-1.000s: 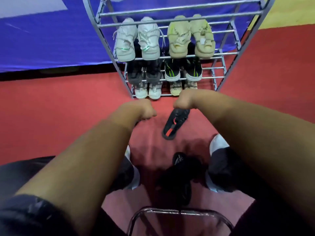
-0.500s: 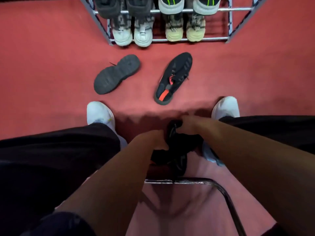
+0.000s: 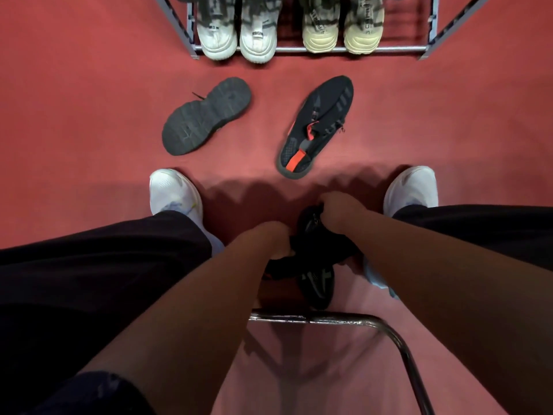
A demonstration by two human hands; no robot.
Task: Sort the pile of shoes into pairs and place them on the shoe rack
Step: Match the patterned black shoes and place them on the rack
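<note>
Black shoes (image 3: 311, 259) are gripped by the left hand (image 3: 273, 239) and right hand (image 3: 336, 211), while two pairs are seen racked and two dark shoes (image 3: 206, 116) are left on the floor.

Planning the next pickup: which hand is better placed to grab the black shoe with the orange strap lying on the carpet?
Probably right. The right hand sits almost directly below the orange-strap shoe; the left hand is lower and further left, nearer the sole-up shoe. Both currently grip dark shoes.
</note>
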